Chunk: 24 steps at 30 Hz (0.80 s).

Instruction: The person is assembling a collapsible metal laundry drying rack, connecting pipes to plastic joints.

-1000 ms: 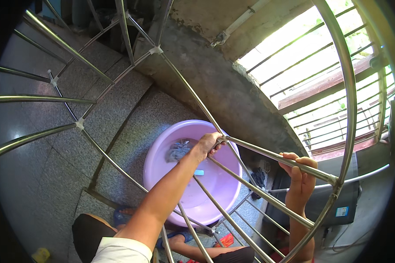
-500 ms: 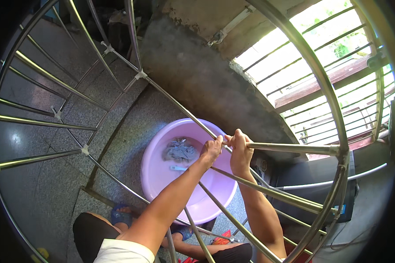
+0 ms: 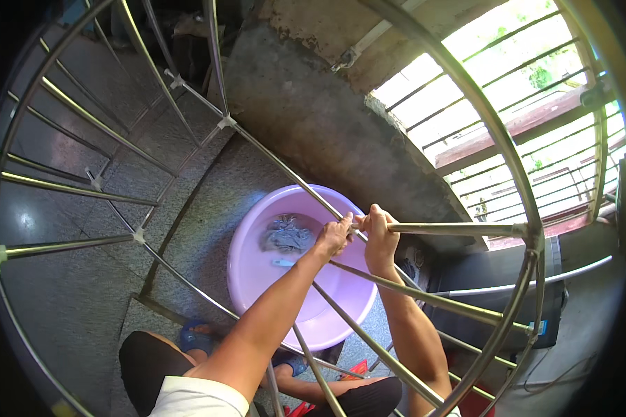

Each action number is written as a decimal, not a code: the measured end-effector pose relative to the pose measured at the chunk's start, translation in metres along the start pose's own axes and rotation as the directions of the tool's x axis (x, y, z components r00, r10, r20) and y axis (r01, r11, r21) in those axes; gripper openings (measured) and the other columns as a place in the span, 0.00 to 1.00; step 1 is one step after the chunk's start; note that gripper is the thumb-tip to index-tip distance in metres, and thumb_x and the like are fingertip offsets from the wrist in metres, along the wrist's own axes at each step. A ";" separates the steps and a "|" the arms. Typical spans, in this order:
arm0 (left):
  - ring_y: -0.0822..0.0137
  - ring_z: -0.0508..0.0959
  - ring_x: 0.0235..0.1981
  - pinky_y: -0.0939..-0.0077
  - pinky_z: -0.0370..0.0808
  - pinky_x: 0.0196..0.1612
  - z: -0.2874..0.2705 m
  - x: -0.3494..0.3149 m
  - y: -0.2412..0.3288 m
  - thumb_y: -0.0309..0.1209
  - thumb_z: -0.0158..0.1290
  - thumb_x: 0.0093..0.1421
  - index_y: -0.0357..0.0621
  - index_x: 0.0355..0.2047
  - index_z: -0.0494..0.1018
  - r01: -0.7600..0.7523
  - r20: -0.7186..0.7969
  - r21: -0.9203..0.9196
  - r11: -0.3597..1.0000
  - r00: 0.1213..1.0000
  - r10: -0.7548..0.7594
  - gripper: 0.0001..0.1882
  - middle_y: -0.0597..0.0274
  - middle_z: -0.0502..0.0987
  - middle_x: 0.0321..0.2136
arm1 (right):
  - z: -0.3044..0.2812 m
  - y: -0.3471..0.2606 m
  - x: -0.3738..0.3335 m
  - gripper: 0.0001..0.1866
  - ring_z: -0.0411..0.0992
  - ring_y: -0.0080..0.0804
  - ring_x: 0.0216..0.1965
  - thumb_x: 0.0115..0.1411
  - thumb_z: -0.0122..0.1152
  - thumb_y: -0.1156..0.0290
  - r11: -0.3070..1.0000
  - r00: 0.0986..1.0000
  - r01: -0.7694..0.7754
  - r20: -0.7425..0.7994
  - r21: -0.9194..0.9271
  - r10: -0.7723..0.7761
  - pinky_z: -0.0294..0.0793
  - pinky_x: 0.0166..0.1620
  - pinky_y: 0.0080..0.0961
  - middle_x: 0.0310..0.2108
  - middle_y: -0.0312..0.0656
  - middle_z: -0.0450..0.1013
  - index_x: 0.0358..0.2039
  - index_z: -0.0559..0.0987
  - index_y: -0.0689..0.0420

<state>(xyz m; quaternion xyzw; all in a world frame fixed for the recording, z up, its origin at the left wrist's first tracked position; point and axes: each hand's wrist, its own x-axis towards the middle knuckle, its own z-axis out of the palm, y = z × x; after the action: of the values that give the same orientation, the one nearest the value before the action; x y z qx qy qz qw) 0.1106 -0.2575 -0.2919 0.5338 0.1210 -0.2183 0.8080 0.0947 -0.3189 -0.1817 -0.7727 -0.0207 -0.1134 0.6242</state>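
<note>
Over the basin [image 3: 239, 260], the left hand [image 3: 334, 237] clasps the frame [image 3: 285, 169] and the right hand [image 3: 380, 238] grips the end of a tube [image 3: 459, 229] beside it; other joints [image 3: 226, 121] look connected, this one perhaps unfinished.

Glossy metal tubes [image 3: 459, 229], plastic basin [image 3: 243, 271]

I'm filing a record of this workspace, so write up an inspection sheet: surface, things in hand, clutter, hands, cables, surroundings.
Surface: grey speckled floor, with a shiny patch at the left.
Things in hand: metal-tube frame with whitish joints.
Clutter: purple basin holding a grey cloth bundle and a light-blue object; red item nearby, too covered to identify.
Hands: left hand closed on the frame; right hand gripping it close by.
Cables: thin dark cable at lower right.
Surroundings: barred window, rough stained wall.
</note>
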 end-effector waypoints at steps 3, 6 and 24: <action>0.52 0.76 0.24 0.61 0.71 0.30 -0.010 -0.019 0.015 0.52 0.37 0.64 0.36 0.29 0.74 0.119 0.140 -0.096 0.988 0.985 -0.105 0.29 0.50 0.75 0.18 | 0.000 -0.005 0.012 0.18 0.62 0.18 0.19 0.63 0.52 0.66 0.994 0.997 0.070 -0.015 -0.084 -0.072 0.73 0.38 0.24 0.15 0.32 0.61 0.16 0.67 0.56; 0.47 0.75 0.39 0.59 0.70 0.44 -0.021 -0.042 0.012 0.48 0.41 0.63 0.36 0.35 0.75 -0.392 -0.032 0.350 0.851 0.903 0.429 0.25 0.47 0.78 0.33 | -0.004 -0.028 0.031 0.18 0.62 0.19 0.20 0.62 0.52 0.63 0.937 0.981 0.190 0.011 -0.293 -0.195 0.65 0.27 0.23 0.15 0.35 0.66 0.18 0.72 0.60; 0.60 0.70 0.52 0.62 0.64 0.58 -0.090 -0.391 -0.033 0.36 0.42 0.65 0.41 0.45 0.71 -0.071 -0.112 -0.790 0.609 0.993 -0.030 0.15 0.54 0.75 0.43 | 0.005 -0.151 0.051 0.18 0.65 0.31 0.18 0.62 0.50 0.64 0.683 0.700 0.647 -0.093 -0.337 -0.708 0.65 0.27 0.34 0.16 0.48 0.69 0.19 0.74 0.62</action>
<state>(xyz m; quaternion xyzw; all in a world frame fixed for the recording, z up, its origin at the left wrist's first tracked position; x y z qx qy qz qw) -0.2448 -0.0984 -0.1873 0.1343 0.2446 -0.1024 0.9548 0.1193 -0.2861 -0.0272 -0.7719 -0.2227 -0.4222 0.4198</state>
